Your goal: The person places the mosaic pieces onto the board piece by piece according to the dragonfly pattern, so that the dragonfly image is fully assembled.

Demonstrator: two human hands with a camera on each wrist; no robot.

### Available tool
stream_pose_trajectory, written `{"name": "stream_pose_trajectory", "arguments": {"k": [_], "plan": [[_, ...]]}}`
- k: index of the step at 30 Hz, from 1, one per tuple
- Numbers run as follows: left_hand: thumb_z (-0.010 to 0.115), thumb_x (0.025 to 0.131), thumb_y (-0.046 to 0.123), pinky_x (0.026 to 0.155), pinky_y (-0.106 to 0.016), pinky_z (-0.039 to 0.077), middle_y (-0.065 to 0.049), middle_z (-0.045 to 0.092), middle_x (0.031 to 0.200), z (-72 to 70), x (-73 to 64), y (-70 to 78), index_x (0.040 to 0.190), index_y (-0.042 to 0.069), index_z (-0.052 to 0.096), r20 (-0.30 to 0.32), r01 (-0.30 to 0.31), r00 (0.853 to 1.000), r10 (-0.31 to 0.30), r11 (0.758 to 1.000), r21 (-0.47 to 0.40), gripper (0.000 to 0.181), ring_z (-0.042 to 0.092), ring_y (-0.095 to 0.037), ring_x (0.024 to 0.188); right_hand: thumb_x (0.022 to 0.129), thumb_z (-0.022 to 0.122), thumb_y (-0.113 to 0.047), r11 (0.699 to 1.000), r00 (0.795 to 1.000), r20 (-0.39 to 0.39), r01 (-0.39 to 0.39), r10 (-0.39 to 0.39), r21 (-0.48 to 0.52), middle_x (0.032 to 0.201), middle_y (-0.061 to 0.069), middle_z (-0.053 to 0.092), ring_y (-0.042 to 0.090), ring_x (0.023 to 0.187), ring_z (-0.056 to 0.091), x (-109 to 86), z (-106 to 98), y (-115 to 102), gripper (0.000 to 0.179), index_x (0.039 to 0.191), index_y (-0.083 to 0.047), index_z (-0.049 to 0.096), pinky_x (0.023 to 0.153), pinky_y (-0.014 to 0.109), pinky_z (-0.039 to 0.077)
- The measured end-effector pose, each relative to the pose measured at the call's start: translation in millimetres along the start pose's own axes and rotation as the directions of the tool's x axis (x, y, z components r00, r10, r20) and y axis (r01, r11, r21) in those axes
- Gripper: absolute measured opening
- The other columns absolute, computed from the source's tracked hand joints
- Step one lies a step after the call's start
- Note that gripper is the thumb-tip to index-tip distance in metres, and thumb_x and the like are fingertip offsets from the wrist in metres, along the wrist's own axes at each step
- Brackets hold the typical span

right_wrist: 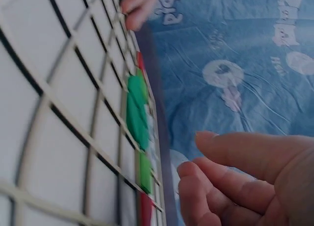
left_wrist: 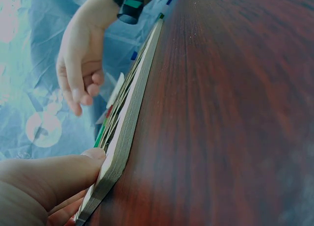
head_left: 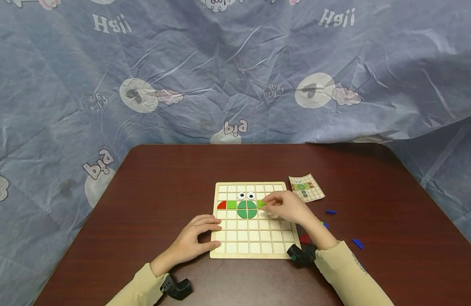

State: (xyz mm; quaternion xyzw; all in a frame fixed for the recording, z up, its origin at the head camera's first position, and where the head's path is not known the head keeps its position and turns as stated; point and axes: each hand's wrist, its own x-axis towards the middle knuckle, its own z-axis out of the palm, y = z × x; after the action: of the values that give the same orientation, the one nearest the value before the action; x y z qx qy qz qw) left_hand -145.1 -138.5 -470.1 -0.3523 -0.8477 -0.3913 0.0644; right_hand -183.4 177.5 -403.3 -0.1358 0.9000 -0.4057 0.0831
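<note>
A pale wooden grid board (head_left: 254,236) lies on the table. Dark green quarter-round pieces (head_left: 247,209) form a circle on it, with two eye pieces (head_left: 246,196) above. Light green squares (head_left: 231,205) flank the circle, and a red quarter-round piece (head_left: 222,205) sits at the left end. My left hand (head_left: 193,238) rests its straight fingertips and thumb on the board's left edge. Above the row's right end is my right hand (head_left: 285,206), loosely curled with nothing between thumb and fingers. The right wrist view shows another red piece (right_wrist: 146,209) at that end, hidden by the hand in the head view.
A picture card (head_left: 307,188) with a similar figure lies beyond the board's right corner. Loose blue pieces (head_left: 358,243) and a red piece (head_left: 305,238) lie on the table (head_left: 174,178) right of the board, partly behind the right arm. Patterned cloth (head_left: 205,97) hangs behind.
</note>
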Motion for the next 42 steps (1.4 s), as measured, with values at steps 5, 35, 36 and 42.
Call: {"name": "stream_pose_trajectory", "arguments": {"k": [5,35,36,42], "plan": [[0.077,0.078,0.031,0.1,-0.04,0.038,0.005,0.06,0.122,0.3,0.1,-1.1,0.11,0.014,0.069,0.0,-0.004,1.0,0.004,1.0,-0.004,0.037,0.046,-0.019,0.121,0.087,0.066,-0.022,1.0,1.0,-0.01,-0.007,0.007,-0.003,0.091,0.003,0.065,0.016,0.081,0.06,-8.3,-27.7,5.1,0.031,0.11,-0.002,0.067,0.069,0.032,0.05],[0.077,0.079,0.03,0.101,-0.041,0.037,0.002,0.06,0.122,0.1,0.3,0.2,0.11,0.013,0.069,0.002,-0.006,1.0,0.006,1.0,-0.004,0.036,0.046,-0.021,0.122,0.083,0.071,-0.009,0.979,0.955,0.262,0.091,-0.137,0.182,0.101,0.023,0.062,0.019,0.084,0.064,-43.2,-92.9,80.1,0.027,0.104,0.006,0.063,0.071,0.03,0.055],[0.076,0.079,0.03,0.101,-0.041,0.037,0.003,0.06,0.122,0.1,0.1,0.1,0.11,0.013,0.069,0.003,-0.003,1.0,0.003,1.0,-0.005,0.036,0.045,-0.021,0.122,0.083,0.072,-0.01,0.98,0.955,0.262,0.096,-0.14,0.174,0.101,0.021,0.063,0.019,0.084,0.064,-43.7,-90.4,82.8,0.027,0.104,0.005,0.064,0.071,0.03,0.055],[0.076,0.079,0.032,0.1,-0.041,0.037,0.004,0.06,0.122,0.6,0.0,-0.7,0.11,0.014,0.069,0.003,-0.002,1.0,0.002,1.0,0.0,0.036,0.045,-0.019,0.122,0.078,0.077,-0.016,0.99,0.966,0.224,0.109,-0.128,0.093,0.094,0.011,0.064,0.015,0.077,0.06,-45.6,-80.3,89.5,0.025,0.098,-0.005,0.068,0.065,0.028,0.052]]}}
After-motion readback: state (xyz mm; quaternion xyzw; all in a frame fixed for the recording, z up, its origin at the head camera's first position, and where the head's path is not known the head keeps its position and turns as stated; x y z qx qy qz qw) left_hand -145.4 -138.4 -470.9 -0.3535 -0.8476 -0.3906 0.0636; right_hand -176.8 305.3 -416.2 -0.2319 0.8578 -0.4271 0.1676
